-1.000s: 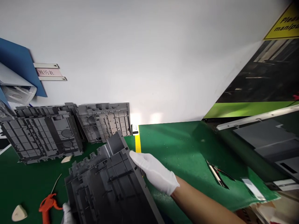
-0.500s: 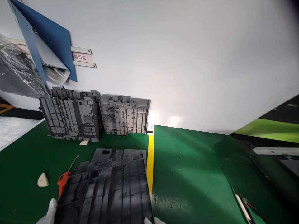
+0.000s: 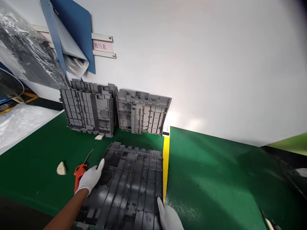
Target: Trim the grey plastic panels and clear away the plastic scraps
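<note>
A large dark grey moulded plastic panel [image 3: 134,179], ribbed and with round speaker-like grilles at its left, lies low in the middle of the view. My left hand [image 3: 92,179], in a white glove, grips its left edge. Also gloved in white, my right hand [image 3: 169,218] holds the right edge near the bottom of the view, thumb over the top face. The fingers under both edges are hidden. An orange air blow gun [image 3: 79,175] with a thin metal nozzle lies just left of my left hand.
Similar grey panels [image 3: 88,110] lean against the white wall [image 3: 203,64], one panel [image 3: 144,111] apart to their right. A pale triangular block [image 3: 61,168] sits on the green surface [image 3: 203,175]. Yellow tape [image 3: 166,159] runs beside the held panel. A blue folder [image 3: 76,28] hangs above.
The held panel has moved forward and now covers the panel that showed beyond it. Both hands have come further into view with it. The camera view has swung left.
</note>
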{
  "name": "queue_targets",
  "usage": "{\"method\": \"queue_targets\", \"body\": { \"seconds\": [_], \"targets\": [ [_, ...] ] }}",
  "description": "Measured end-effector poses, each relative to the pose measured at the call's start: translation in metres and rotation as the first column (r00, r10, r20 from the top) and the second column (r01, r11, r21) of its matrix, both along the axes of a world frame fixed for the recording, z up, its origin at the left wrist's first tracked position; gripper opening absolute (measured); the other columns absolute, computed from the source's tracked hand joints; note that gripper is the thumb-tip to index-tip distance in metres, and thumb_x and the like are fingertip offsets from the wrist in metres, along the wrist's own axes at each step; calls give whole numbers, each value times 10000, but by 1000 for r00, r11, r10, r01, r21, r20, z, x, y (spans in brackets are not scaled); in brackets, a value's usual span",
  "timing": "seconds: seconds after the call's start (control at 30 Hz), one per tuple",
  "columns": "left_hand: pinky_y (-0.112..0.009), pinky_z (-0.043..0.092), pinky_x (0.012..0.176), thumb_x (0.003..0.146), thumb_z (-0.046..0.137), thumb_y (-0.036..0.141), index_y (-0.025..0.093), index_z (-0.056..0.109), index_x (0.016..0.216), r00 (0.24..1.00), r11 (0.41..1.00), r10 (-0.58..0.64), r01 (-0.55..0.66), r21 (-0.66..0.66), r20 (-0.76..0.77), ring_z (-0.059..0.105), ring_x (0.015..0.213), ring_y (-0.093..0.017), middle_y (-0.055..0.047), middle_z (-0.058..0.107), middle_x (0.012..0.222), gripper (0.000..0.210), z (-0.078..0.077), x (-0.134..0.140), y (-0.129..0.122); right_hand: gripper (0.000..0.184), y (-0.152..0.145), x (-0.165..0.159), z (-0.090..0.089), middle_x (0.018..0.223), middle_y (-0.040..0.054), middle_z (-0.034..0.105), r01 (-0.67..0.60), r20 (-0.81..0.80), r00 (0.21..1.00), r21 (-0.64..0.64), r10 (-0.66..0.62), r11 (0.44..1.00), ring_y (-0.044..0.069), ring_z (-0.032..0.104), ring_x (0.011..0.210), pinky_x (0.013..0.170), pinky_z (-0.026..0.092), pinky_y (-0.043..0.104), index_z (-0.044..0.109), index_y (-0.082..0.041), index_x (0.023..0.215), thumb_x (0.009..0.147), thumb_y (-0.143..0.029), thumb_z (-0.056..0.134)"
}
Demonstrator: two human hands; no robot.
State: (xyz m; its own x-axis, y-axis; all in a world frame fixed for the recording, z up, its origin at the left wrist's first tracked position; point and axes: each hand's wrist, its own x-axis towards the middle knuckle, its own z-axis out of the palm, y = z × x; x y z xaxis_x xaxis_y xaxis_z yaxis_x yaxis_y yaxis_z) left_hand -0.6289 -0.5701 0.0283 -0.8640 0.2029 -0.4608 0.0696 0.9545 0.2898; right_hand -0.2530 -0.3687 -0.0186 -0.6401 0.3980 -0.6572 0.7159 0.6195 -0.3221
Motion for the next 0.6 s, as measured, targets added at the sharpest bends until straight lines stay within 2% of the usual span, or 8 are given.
{"method": "queue_targets", "body": {
  "seconds": [0.07, 0.1, 0.17, 0.27, 0.37, 0.43, 0.5, 0.6],
  "targets": [
    [-552, 462, 1030, 913, 214, 754, 157, 720, 929, 1000, 1000, -11, 11, -8, 5, 664, 1140, -479, -247, 763, 1076, 782, -6, 5, 2, 645, 4, 3, -5, 1047, 205, 776, -105, 54, 993, 67, 102, 992, 353, 757, 937, 819, 589, 444, 491, -134, 1543, 907, -67, 402],
    [-550, 467, 1015, 913, 204, 761, 165, 713, 922, 1000, 1000, -9, 9, -10, 7, 668, 1127, -475, -242, 763, 1065, 785, -7, 8, 3, 648, 5, 4, -8, 1035, 201, 779, -114, 60, 992, 68, 110, 991, 347, 759, 919, 801, 591, 437, 491, -138, 1541, 904, -60, 397],
    [-535, 489, 961, 915, 174, 776, 179, 700, 901, 1000, 1000, -9, 9, -12, -1, 684, 1071, -455, -225, 765, 1028, 795, -6, 13, 3, 603, 6, 6, -12, 987, 183, 786, -47, 48, 998, 34, 45, 998, 326, 764, 866, 763, 593, 411, 532, -143, 1516, 928, -105, 404],
    [-491, 518, 863, 939, 115, 750, 174, 678, 911, 998, 999, -27, 25, -30, -51, 710, 958, -402, -205, 761, 968, 806, 0, 23, 6, 486, 5, 9, -17, 910, 165, 786, 114, 26, 993, 0, -114, 994, 305, 768, 831, 739, 589, 376, 665, -151, 1398, 990, -275, 431],
    [-469, 523, 810, 973, 121, 680, 135, 666, 1006, 978, 990, -100, 78, -120, -185, 714, 901, -380, -211, 744, 964, 771, 7, 34, 6, 462, 5, 10, -22, 841, 156, 775, 181, 32, 983, -3, -181, 983, 302, 769, 803, 751, 586, 380, 746, -168, 1269, 1015, -394, 432],
    [-480, 518, 827, 974, 176, 664, 98, 662, 1096, 942, 977, -158, 106, -184, -295, 702, 966, -403, -248, 720, 1060, 756, 9, 39, 1, 464, 7, 8, -26, 845, 148, 776, 239, 6, 971, -57, -239, 969, 305, 770, 821, 787, 588, 392, 764, -182, 1226, 1020, -420, 423],
    [-471, 515, 870, 952, 294, 663, 79, 658, 1186, 951, 986, -137, 103, -135, -277, 685, 1051, -412, -271, 698, 1152, 727, 7, 40, -9, 435, 12, 5, -29, 916, 143, 783, 319, -42, 944, -147, -328, 936, 317, 767, 919, 847, 587, 401, 765, -201, 1216, 1010, -426, 455],
    [-396, 512, 925, 906, 461, 588, 109, 692, 1212, 994, 994, -72, 78, 71, -87, 695, 1076, -365, -220, 743, 1091, 613, -1, 38, -26, 373, 19, 0, -29, 1117, 131, 762, 382, -117, 901, -241, -417, 892, 316, 705, 1142, 979, 556, 405, 735, -219, 1255, 974, -411, 582]
  ]
}}
